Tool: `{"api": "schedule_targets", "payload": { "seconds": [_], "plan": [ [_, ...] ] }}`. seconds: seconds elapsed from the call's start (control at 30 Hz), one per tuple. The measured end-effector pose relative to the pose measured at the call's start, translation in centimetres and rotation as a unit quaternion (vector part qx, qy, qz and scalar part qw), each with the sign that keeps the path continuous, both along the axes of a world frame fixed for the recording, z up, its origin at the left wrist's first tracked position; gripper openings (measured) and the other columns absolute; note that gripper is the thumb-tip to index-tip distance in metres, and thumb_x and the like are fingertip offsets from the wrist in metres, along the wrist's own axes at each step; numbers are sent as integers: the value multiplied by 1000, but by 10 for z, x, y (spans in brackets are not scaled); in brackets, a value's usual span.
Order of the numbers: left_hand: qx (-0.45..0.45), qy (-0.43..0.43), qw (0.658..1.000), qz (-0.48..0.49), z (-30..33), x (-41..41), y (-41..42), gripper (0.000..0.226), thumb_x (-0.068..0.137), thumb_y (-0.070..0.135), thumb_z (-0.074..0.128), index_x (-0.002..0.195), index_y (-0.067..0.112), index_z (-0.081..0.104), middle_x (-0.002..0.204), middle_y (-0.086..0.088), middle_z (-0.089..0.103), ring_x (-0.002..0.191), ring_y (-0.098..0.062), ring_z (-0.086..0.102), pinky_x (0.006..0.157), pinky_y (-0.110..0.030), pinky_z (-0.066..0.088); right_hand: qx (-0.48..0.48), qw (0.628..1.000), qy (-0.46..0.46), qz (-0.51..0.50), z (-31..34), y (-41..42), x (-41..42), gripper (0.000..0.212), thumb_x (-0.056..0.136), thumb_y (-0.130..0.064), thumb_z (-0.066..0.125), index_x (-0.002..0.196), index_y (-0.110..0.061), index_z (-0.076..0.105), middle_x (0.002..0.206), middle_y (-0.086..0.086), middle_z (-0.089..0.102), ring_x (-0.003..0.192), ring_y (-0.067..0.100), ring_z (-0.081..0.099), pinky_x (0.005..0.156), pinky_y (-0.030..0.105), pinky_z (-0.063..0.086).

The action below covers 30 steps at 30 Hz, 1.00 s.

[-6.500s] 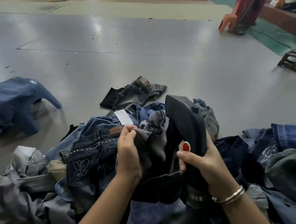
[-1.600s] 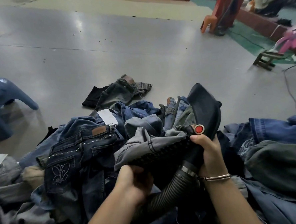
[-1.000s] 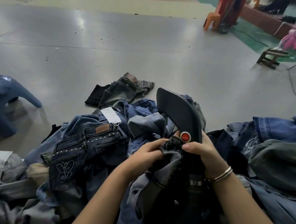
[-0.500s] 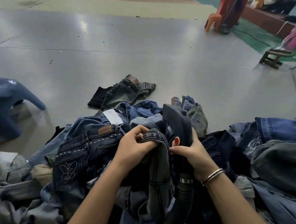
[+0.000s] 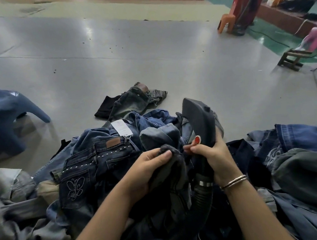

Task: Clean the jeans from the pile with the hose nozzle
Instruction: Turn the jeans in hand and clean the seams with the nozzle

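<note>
A heap of jeans (image 5: 93, 161) lies on the floor in front of me. My left hand (image 5: 149, 168) grips a bunched dark grey pair of jeans (image 5: 172, 178) just above the heap. My right hand (image 5: 213, 157) is closed around the black hose nozzle (image 5: 198, 117), which stands upright with its wide flat head pointing away from me. The thumb rests beside the nozzle's red button (image 5: 197, 140). A ribbed black hose (image 5: 201, 197) runs down from the nozzle between my forearms. The grey jeans touch the nozzle's handle.
One pair of jeans (image 5: 132, 101) lies alone on the grey floor beyond the heap. A blue plastic stool (image 5: 7, 114) stands at left. An orange chair (image 5: 226, 22) and a red machine (image 5: 245, 7) stand far right, with a small wooden stool (image 5: 291, 59) and a cable nearby.
The nozzle has risen back upright, its head above the pile. My left hand shifted its grip on the grey jeans, now bunched lower beside the handle.
</note>
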<state>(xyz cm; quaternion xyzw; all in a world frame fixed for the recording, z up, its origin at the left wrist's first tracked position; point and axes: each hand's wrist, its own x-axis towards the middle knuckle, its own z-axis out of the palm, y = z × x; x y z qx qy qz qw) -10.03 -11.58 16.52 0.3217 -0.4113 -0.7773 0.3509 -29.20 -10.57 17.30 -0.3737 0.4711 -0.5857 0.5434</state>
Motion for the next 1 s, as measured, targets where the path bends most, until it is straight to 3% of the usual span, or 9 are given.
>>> {"api": "schedule_targets", "payload": {
  "seconds": [0.1, 0.2, 0.27, 0.4, 0.5, 0.57, 0.63, 0.83, 1.0],
  "plan": [
    [56, 43, 994, 79, -5, 6, -5, 18, 79, 18, 61, 84, 12, 77, 86, -13, 74, 73, -18, 71, 64, -27, 58, -8, 999, 11, -35, 9, 6, -17, 43, 75, 22, 56, 104, -9, 50, 70, 11, 57, 54, 21, 59, 55, 31, 55],
    [68, 59, 990, 107, -9, 12, -9, 23, 80, 11, 58, 92, 10, 77, 94, -16, 73, 79, -21, 72, 66, -29, 58, -3, 999, 32, 34, 20, 23, -24, 33, 64, 7, 61, 93, -4, 49, 61, 11, 53, 48, 23, 54, 50, 31, 52],
    [49, 50, 991, 115, -10, 13, -10, 28, 78, 3, 55, 94, 10, 76, 98, -15, 73, 84, -21, 71, 71, -29, 58, 18, 994, 41, 101, 22, 37, -19, 41, 60, 6, 61, 98, -8, 53, 64, 14, 54, 47, 25, 54, 49, 32, 51],
    [-8, 38, 995, 95, -8, 8, -6, 39, 76, -12, 48, 102, 7, 70, 99, -9, 73, 88, -16, 70, 75, -23, 55, 51, 974, 14, 220, 18, 52, -1, 64, 60, 11, 60, 104, -36, 64, 67, 14, 56, 47, 26, 53, 47, 32, 50],
    [-12, 39, 996, 82, -8, 7, -2, 43, 77, -17, 44, 104, 5, 69, 100, -11, 72, 91, -17, 69, 77, -23, 55, 63, 973, 8, 222, 16, 47, 5, 70, 59, 11, 58, 119, -25, 56, 65, 15, 53, 44, 25, 51, 44, 29, 47],
    [1, 46, 996, 75, -6, 10, -2, 45, 78, -19, 41, 100, 6, 72, 101, -13, 72, 90, -18, 70, 74, -24, 56, 63, 984, 10, 166, 16, 40, 2, 58, 56, 9, 56, 109, -13, 55, 63, 14, 51, 42, 25, 48, 42, 29, 46],
    [-1, 43, 997, 67, -4, 13, -2, 46, 79, -19, 41, 97, 7, 75, 101, -13, 72, 88, -19, 70, 72, -25, 56, 64, 990, -7, 123, 17, 34, -7, 46, 54, 8, 57, 96, -12, 54, 63, 15, 48, 40, 24, 46, 41, 30, 46],
    [-19, 24, 998, 63, -3, 16, -6, 55, 80, -21, 38, 96, 13, 77, 101, -10, 73, 93, -17, 69, 81, -24, 55, 75, 954, -50, 287, 11, 46, -11, 54, 54, 2, 67, 100, -27, 66, 65, 17, 50, 42, 26, 51, 44, 30, 47],
    [-30, 0, 999, 22, -3, 21, -3, 44, 73, -11, 52, 99, 15, 77, 98, -6, 74, 89, -13, 69, 74, -21, 54, 102, 985, -37, 135, 12, 28, -21, 34, 53, 3, 60, 83, -6, 48, 64, 15, 45, 43, 23, 47, 43, 31, 46]
  ]
}}
